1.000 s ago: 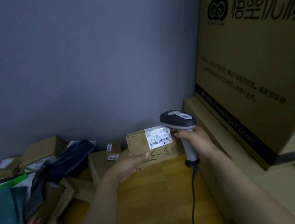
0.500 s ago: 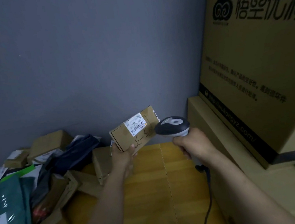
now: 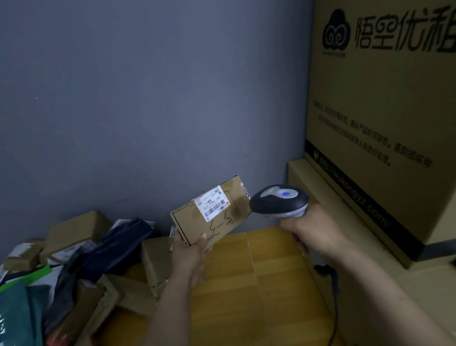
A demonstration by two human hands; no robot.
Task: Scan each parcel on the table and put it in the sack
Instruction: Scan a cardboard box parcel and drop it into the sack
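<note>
My left hand (image 3: pixel 192 252) grips a small cardboard parcel (image 3: pixel 198 226) by its lower left corner and holds it tilted above the wooden table (image 3: pixel 252 298). A white barcode label (image 3: pixel 211 203) faces up on the parcel. My right hand (image 3: pixel 311 233) grips the handle of a black and grey barcode scanner (image 3: pixel 280 201). The scanner head sits just right of the parcel with a blue light lit on top. No sack is in view.
Several cardboard parcels (image 3: pixel 74 233), a dark bag (image 3: pixel 113 251) and a green plastic mailer (image 3: pixel 11 337) are piled at the left. Large printed cardboard boxes (image 3: pixel 402 113) are stacked along the right. The scanner cable (image 3: pixel 333 311) hangs down by the right box. A grey wall stands behind.
My left hand lifted the parcel off the table and tilted it up. The scanner swung down to point at its label, and its blue light came on.
</note>
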